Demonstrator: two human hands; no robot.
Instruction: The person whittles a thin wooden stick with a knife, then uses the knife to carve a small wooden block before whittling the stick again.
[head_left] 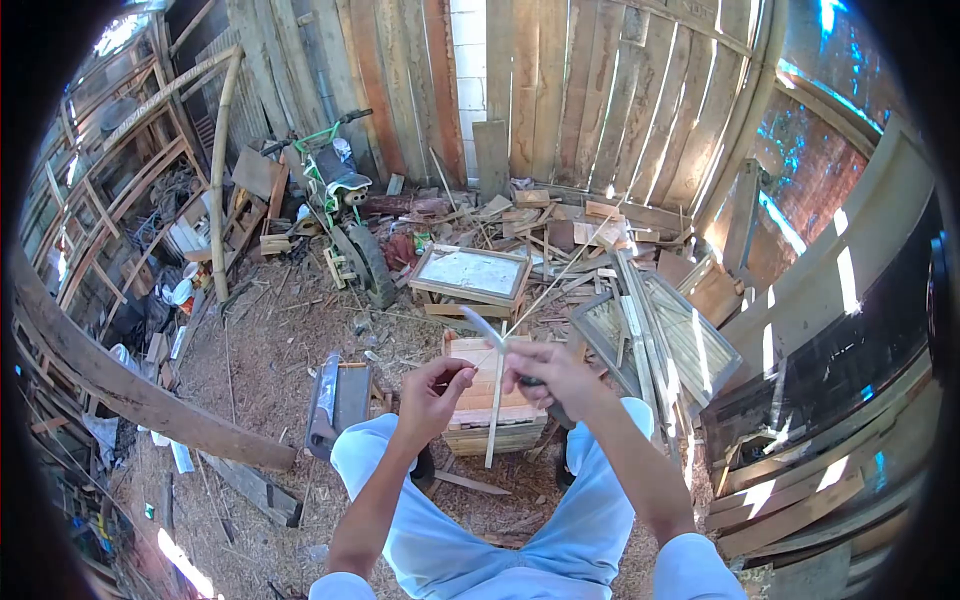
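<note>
My right hand [553, 378] is closed around the dark handle of a knife [484, 326], whose blade points up and to the left. Close by its fingers, a pale thin wooden strip [495, 410] stands nearly upright in view. Another long thin strip [558, 282] runs off toward the upper right, crossing near the blade. My left hand [436, 393] is pinched shut just left of the strips; what lies between its fingertips is too small to make out. Under both hands, between my knees, sits a slatted wooden box [470, 412].
A framed panel [470, 272] lies ahead, with scrap wood [555, 225] behind it. A green motorbike [345, 195] leans at the back left. Mesh frames [690, 335] and long boards lie to the right. A small dark stool-like piece [347, 400] stands left of my knee.
</note>
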